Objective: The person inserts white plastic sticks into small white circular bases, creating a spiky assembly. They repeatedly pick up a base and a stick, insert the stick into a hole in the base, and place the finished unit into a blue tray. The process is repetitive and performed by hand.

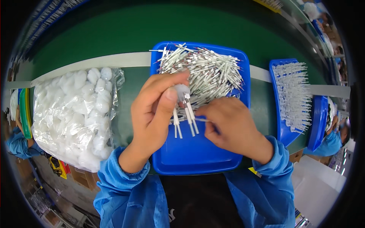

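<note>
Over the blue tray [197,157], my left hand [152,108] is closed on a translucent white rounded cap [181,90]. Several slim white sticks [189,114] with thinner ends point downward from this cap. My right hand [234,127] is just to the right, its thumb and forefinger pinched on a thin white stick [202,119] lying almost sideways beside the others. Behind both hands, a heap of similar white sticks [213,72], some with dark reddish tips, fills the far part of the tray. My fingers partly hide the cap.
On the left sits a clear plastic bag [70,117] full of white rounded pieces. Another blue tray [283,131] at the right carries rows of white stick pieces [292,95]. Green belt [125,34] runs across the back. Other people in blue sleeves [19,146] work at both sides.
</note>
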{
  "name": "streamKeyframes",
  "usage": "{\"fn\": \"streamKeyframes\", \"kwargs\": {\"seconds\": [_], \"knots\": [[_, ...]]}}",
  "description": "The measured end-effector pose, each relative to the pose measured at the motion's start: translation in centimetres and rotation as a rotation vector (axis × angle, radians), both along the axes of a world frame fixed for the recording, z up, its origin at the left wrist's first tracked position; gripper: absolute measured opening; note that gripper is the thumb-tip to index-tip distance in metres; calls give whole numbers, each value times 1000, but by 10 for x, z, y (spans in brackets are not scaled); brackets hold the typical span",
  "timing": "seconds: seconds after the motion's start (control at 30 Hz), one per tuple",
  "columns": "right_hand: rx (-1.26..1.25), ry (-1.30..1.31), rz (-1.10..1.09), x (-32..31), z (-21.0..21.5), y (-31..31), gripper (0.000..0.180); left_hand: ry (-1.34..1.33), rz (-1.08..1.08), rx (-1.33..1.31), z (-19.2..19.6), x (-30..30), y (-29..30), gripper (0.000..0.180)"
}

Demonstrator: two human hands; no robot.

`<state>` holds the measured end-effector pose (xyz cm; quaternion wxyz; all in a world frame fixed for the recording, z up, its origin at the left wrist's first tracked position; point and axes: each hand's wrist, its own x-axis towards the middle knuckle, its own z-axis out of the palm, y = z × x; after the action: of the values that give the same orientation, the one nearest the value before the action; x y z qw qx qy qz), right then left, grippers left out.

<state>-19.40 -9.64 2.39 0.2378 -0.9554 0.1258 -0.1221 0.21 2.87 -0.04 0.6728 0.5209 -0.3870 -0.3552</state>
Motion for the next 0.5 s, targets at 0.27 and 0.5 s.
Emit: {"fn": "streamKeyframes", "kwargs": {"seconds": [0.27, 0.5], "knots": [[905, -572, -167, 9, -10, -30, 21, -253, -100, -30, -6, 3, -6, 58], [362, -399, -218, 11, -12, -21, 22, -121, 67, -9, -9, -6, -3, 43]]}}
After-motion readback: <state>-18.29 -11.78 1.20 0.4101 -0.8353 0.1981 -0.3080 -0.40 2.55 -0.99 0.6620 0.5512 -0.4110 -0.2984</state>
